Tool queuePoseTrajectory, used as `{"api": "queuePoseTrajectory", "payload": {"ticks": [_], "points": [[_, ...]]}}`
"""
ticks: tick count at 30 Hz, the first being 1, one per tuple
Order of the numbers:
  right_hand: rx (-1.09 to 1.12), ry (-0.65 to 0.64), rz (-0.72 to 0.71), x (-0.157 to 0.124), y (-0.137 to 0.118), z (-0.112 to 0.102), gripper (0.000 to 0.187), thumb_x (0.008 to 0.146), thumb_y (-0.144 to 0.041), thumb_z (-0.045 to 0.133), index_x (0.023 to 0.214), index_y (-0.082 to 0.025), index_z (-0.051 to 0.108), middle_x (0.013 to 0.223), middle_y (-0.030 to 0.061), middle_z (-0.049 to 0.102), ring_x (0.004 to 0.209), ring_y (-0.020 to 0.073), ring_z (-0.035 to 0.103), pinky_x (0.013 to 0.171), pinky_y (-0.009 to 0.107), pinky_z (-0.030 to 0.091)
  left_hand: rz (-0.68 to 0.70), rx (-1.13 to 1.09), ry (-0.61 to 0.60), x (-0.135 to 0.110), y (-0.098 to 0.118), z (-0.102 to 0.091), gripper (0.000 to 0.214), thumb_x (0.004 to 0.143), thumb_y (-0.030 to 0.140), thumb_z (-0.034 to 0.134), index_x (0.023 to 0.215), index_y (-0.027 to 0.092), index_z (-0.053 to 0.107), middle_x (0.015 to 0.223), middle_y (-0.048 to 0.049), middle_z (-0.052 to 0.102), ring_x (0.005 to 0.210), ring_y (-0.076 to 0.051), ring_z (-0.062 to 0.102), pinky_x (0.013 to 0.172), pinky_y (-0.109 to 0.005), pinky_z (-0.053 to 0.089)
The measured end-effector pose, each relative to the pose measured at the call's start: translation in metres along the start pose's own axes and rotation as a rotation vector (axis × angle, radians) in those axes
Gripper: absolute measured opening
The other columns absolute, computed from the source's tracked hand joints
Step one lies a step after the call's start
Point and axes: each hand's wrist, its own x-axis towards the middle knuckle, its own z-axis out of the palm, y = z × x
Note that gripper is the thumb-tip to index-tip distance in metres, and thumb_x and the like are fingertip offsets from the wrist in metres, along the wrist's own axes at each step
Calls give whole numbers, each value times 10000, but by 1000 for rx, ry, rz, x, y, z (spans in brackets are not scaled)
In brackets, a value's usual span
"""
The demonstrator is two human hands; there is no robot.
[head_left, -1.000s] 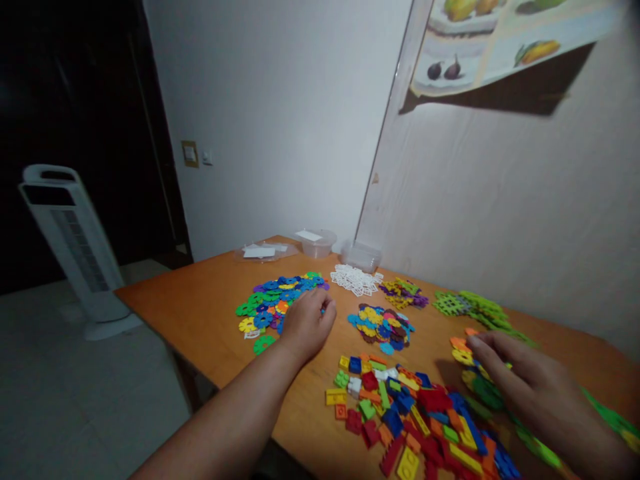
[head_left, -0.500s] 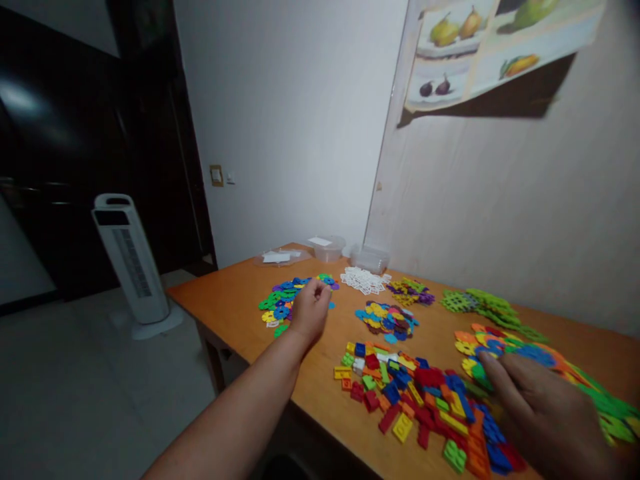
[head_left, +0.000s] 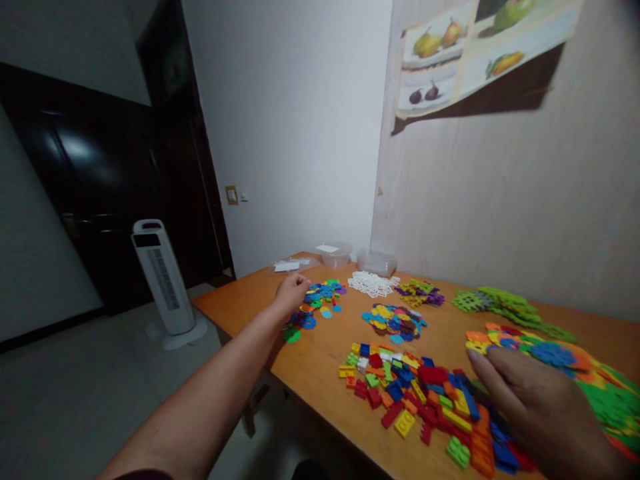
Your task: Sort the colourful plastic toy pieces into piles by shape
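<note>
My left hand (head_left: 291, 294) is closed at the left edge of a pile of flower-shaped plastic discs (head_left: 326, 292) in blue, green, yellow and purple. Its fingertips are pressed together, and anything between them is too small or hidden to make out. My right hand (head_left: 533, 400) is closed in a loose fist with the thumb on top, above the right end of a heap of building bricks (head_left: 400, 380). Whatever it may hold is hidden. Behind it lie large interlocking discs (head_left: 555, 357) in orange, blue and green.
Along the wooden table (head_left: 345, 327) lie a pile of round discs (head_left: 395, 321), white pieces (head_left: 373, 284), yellow and purple pieces (head_left: 419, 293) and lime-green lattice pieces (head_left: 505, 307). Clear plastic containers (head_left: 377, 263) stand behind. A white tower heater (head_left: 163, 277) stands on the floor.
My left hand has moved left, from above the flower-shaped discs to their left edge. The view has turned slightly left. My right hand stays closed near the bricks.
</note>
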Motion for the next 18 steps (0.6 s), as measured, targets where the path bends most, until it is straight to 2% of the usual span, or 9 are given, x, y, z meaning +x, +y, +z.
{"api": "queuePoseTrajectory", "payload": {"ticks": [5,7,10,13,16,18], "points": [[-31,87,-118,-1,9,7,456,1018,-558,453,674,-276,554,637,38,577,573,193,544,586,365,364,-2,194,-113,29,-16,-11,69,703,202,653,642,181,629,618,29,587,630,-131,497,588,-230,345],[-100,150,-226,-2,15,8,411,1038,-487,464,718,-258,581,647,22,574,567,173,530,589,346,351,-4,261,-175,38,-21,-12,59,682,136,644,638,175,643,618,25,600,629,-130,503,587,-230,344],[-236,251,-416,-3,25,8,323,1037,-379,457,839,-232,666,748,53,642,636,184,549,625,335,356,-9,344,-249,48,-27,-12,102,673,75,628,642,167,659,630,15,618,626,-132,516,585,-235,349],[-333,328,-545,-2,31,4,253,984,-286,483,947,-206,719,782,84,654,681,212,544,639,339,342,-19,412,-257,56,-34,-12,102,713,87,645,647,165,645,643,-1,617,650,-146,537,601,-244,375],[-335,345,-558,-1,30,0,229,946,-224,502,939,-202,730,738,77,625,665,210,513,626,336,313,-26,466,-237,64,-43,-12,55,748,123,678,718,167,662,716,-25,666,745,-182,605,665,-258,438],[-220,337,-464,0,27,-1,197,932,-234,539,895,-216,732,753,71,644,655,194,506,616,326,309,-26,493,-241,68,-48,-10,68,751,126,689,804,168,701,829,-55,733,847,-214,661,739,-278,488]]}}
